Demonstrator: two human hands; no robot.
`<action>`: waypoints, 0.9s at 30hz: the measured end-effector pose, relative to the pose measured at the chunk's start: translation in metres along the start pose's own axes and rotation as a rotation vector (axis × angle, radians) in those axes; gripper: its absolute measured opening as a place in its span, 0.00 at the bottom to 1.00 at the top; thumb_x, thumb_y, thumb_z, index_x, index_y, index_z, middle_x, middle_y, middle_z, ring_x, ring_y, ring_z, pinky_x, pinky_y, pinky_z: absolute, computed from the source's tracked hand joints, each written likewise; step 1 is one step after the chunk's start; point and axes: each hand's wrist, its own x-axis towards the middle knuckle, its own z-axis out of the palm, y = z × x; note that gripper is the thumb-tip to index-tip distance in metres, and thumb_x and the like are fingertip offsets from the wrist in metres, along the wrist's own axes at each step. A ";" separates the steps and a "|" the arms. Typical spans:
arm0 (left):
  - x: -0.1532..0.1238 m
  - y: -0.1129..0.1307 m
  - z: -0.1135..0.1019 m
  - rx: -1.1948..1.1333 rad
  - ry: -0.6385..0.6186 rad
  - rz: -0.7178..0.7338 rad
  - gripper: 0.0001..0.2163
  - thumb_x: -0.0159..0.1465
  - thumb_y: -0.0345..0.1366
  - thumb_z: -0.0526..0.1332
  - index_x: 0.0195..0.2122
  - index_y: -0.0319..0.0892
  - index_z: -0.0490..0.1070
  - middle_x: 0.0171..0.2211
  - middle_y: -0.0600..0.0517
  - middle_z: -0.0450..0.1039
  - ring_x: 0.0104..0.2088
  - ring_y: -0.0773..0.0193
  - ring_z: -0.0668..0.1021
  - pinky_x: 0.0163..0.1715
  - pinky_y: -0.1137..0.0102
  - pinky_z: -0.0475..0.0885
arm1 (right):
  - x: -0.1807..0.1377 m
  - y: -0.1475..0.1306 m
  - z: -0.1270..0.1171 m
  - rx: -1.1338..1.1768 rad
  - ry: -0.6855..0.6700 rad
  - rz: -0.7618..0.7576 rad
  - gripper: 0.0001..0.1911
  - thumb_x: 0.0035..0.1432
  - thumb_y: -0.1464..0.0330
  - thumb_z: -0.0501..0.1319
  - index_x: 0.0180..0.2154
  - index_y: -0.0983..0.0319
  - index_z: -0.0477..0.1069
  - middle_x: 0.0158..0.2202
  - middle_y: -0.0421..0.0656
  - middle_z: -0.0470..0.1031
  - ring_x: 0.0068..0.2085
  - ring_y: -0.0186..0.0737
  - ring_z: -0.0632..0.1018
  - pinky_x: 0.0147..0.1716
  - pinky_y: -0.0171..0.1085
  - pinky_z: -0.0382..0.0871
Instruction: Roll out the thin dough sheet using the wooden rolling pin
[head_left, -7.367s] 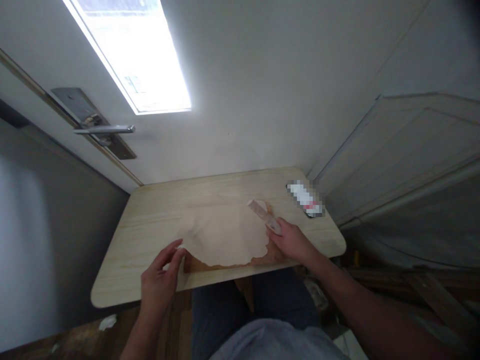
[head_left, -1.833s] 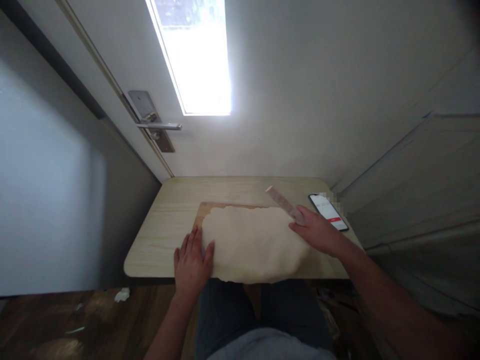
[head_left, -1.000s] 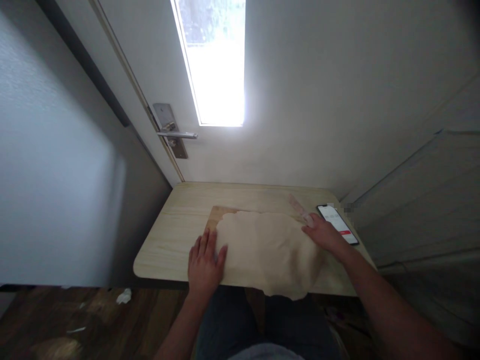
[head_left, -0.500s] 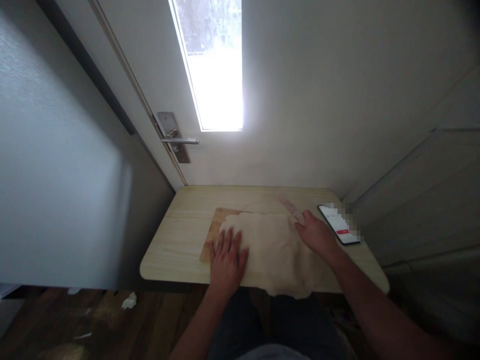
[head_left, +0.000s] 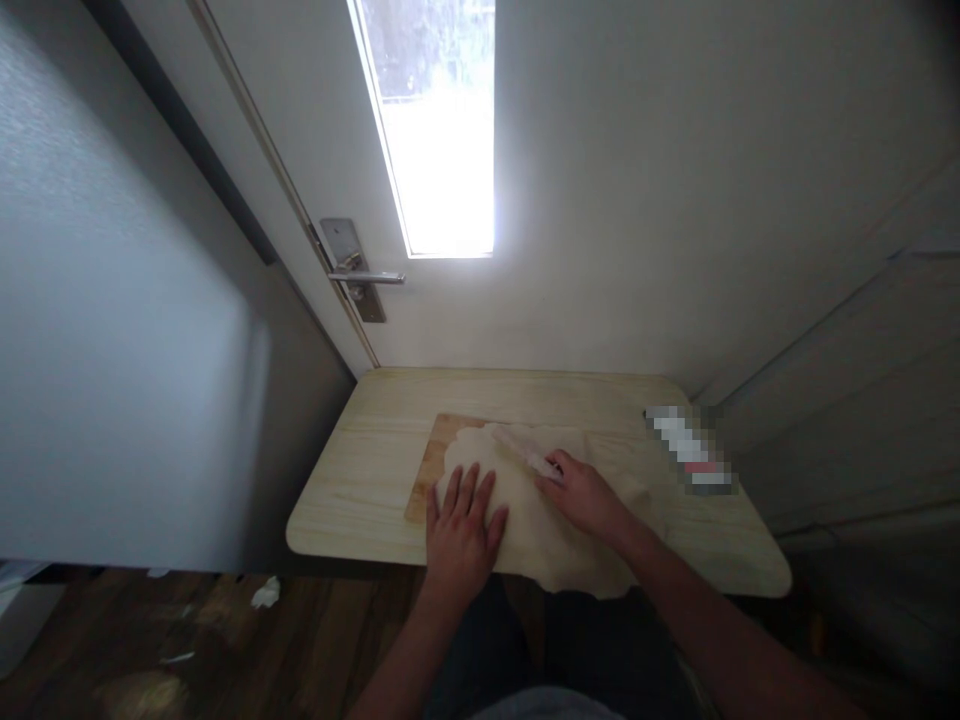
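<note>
So the pale floppy sheet [head_left: 541, 540] lies across a brown board [head_left: 430, 468] on the tabletop [head_left: 367, 480]. Its long axis runs roughly 9 to 3 o'clock, and the near edge droops over the front of the tabletop around 6 o'clock.

The left hand [head_left: 461, 520] is spread flat with the fingers fanned out. It's pressing down on the 9 o'clock end of the sheet, right where it meets the board.

The right hand [head_left: 589, 495] sits on the sheet just beside the left one, toward 3 o'clock. It's closed on the near end of what looks like a clear ruler [head_left: 525, 452]. The ruler lies on the sheet, slanting from the right hand up toward 10 o'clock. That puts its far tip above the left hand's fingertips, near them but not touching.

A phone [head_left: 690, 458] lies well off at 2 o'clock of the right hand, with the door handle [head_left: 367, 278] up at 11.
</note>
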 end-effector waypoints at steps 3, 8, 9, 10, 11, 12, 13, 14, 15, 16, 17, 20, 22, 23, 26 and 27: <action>-0.005 -0.004 -0.002 -0.008 0.018 0.006 0.23 0.70 0.45 0.53 0.66 0.52 0.60 0.67 0.48 0.60 0.67 0.49 0.62 0.65 0.44 0.52 | 0.000 0.000 0.000 -0.003 0.002 -0.001 0.10 0.63 0.64 0.58 0.44 0.62 0.69 0.40 0.48 0.78 0.42 0.43 0.77 0.41 0.36 0.63; -0.015 -0.015 -0.005 -0.003 0.011 -0.034 0.24 0.69 0.46 0.53 0.66 0.51 0.60 0.67 0.48 0.61 0.67 0.49 0.62 0.65 0.43 0.51 | -0.001 -0.001 -0.002 0.007 -0.012 -0.009 0.10 0.62 0.65 0.58 0.44 0.62 0.70 0.41 0.48 0.78 0.43 0.43 0.76 0.41 0.36 0.63; -0.018 -0.018 -0.006 0.001 0.007 -0.047 0.24 0.69 0.46 0.53 0.66 0.52 0.60 0.67 0.48 0.60 0.67 0.49 0.62 0.65 0.43 0.51 | -0.001 -0.001 -0.002 0.010 -0.019 -0.012 0.11 0.62 0.65 0.58 0.44 0.62 0.70 0.41 0.48 0.78 0.43 0.43 0.76 0.42 0.36 0.63; -0.021 -0.021 -0.006 0.005 0.006 -0.061 0.23 0.70 0.46 0.53 0.66 0.52 0.60 0.67 0.48 0.60 0.67 0.49 0.62 0.65 0.42 0.51 | -0.002 -0.001 -0.003 0.013 -0.025 -0.020 0.11 0.62 0.66 0.58 0.45 0.62 0.70 0.41 0.48 0.78 0.43 0.43 0.76 0.42 0.36 0.63; -0.024 -0.025 -0.007 0.011 0.008 -0.078 0.23 0.70 0.46 0.53 0.66 0.53 0.61 0.67 0.49 0.60 0.67 0.49 0.61 0.65 0.42 0.51 | -0.002 -0.001 -0.004 0.015 -0.029 -0.027 0.11 0.61 0.66 0.58 0.45 0.62 0.71 0.41 0.47 0.78 0.43 0.43 0.76 0.42 0.36 0.63; -0.027 -0.028 -0.007 0.018 0.011 -0.096 0.23 0.70 0.45 0.53 0.65 0.54 0.61 0.67 0.49 0.60 0.67 0.49 0.61 0.64 0.41 0.51 | -0.003 -0.001 -0.005 0.016 -0.033 -0.033 0.10 0.61 0.67 0.58 0.45 0.62 0.71 0.41 0.47 0.78 0.43 0.42 0.76 0.41 0.36 0.63; -0.029 -0.031 -0.007 0.025 0.015 -0.109 0.22 0.70 0.45 0.53 0.65 0.54 0.61 0.67 0.49 0.60 0.68 0.49 0.61 0.64 0.41 0.51 | -0.003 -0.001 -0.006 0.016 -0.038 -0.038 0.10 0.61 0.68 0.58 0.44 0.62 0.71 0.41 0.46 0.78 0.42 0.42 0.76 0.41 0.36 0.63; -0.031 -0.034 -0.008 0.029 0.018 -0.119 0.22 0.70 0.45 0.53 0.65 0.55 0.61 0.67 0.48 0.61 0.68 0.49 0.61 0.64 0.41 0.51 | -0.004 -0.002 -0.006 0.014 -0.042 -0.041 0.10 0.60 0.68 0.58 0.44 0.62 0.71 0.40 0.46 0.77 0.42 0.42 0.76 0.41 0.35 0.63; -0.033 -0.036 -0.008 0.029 0.019 -0.123 0.22 0.70 0.44 0.53 0.65 0.54 0.62 0.66 0.48 0.61 0.68 0.49 0.61 0.64 0.41 0.51 | -0.005 -0.002 -0.007 0.013 -0.048 -0.048 0.10 0.60 0.68 0.58 0.43 0.61 0.71 0.40 0.46 0.77 0.42 0.41 0.76 0.41 0.35 0.63; -0.034 -0.038 -0.009 0.024 0.019 -0.124 0.22 0.70 0.44 0.53 0.65 0.54 0.62 0.66 0.48 0.61 0.67 0.50 0.61 0.64 0.41 0.52 | -0.006 -0.003 -0.007 0.013 -0.052 -0.054 0.09 0.60 0.68 0.58 0.43 0.61 0.71 0.40 0.46 0.77 0.42 0.41 0.76 0.41 0.35 0.63; -0.035 -0.040 -0.009 0.014 0.020 -0.125 0.22 0.70 0.44 0.53 0.65 0.53 0.62 0.66 0.47 0.62 0.67 0.50 0.61 0.64 0.40 0.52 | -0.007 -0.004 -0.007 0.012 -0.054 -0.061 0.10 0.59 0.68 0.58 0.43 0.61 0.72 0.41 0.46 0.77 0.42 0.41 0.76 0.41 0.35 0.63; -0.036 -0.045 -0.008 -0.049 0.036 -0.140 0.20 0.70 0.43 0.53 0.63 0.51 0.64 0.64 0.46 0.65 0.66 0.50 0.63 0.64 0.40 0.52 | -0.009 -0.010 -0.005 -0.005 -0.041 -0.089 0.13 0.59 0.68 0.59 0.46 0.60 0.72 0.45 0.46 0.77 0.44 0.42 0.76 0.44 0.37 0.64; -0.035 -0.049 -0.008 -0.136 0.075 -0.181 0.19 0.70 0.43 0.53 0.61 0.48 0.66 0.62 0.45 0.68 0.64 0.51 0.66 0.63 0.43 0.56 | -0.011 -0.017 -0.004 -0.044 -0.028 -0.121 0.16 0.58 0.68 0.60 0.49 0.59 0.73 0.47 0.45 0.77 0.46 0.43 0.76 0.46 0.38 0.64; -0.034 -0.051 -0.009 -0.192 0.112 -0.218 0.19 0.70 0.43 0.53 0.60 0.46 0.66 0.61 0.44 0.69 0.63 0.52 0.68 0.62 0.46 0.59 | -0.011 -0.021 -0.003 -0.070 -0.024 -0.144 0.17 0.58 0.68 0.60 0.50 0.58 0.73 0.47 0.45 0.76 0.46 0.43 0.76 0.46 0.38 0.64; -0.030 -0.054 -0.015 -0.320 0.261 -0.334 0.22 0.69 0.44 0.55 0.61 0.40 0.62 0.58 0.41 0.70 0.59 0.54 0.71 0.58 0.54 0.67 | -0.012 -0.034 0.000 -0.152 -0.021 -0.247 0.17 0.60 0.67 0.60 0.50 0.55 0.75 0.45 0.44 0.76 0.45 0.44 0.75 0.46 0.39 0.64; -0.028 -0.053 -0.019 -0.328 0.299 -0.340 0.23 0.69 0.45 0.56 0.62 0.40 0.60 0.57 0.40 0.69 0.58 0.54 0.71 0.57 0.55 0.68 | -0.011 -0.039 0.001 -0.175 -0.023 -0.293 0.16 0.60 0.66 0.60 0.50 0.54 0.75 0.44 0.43 0.76 0.45 0.44 0.75 0.47 0.40 0.64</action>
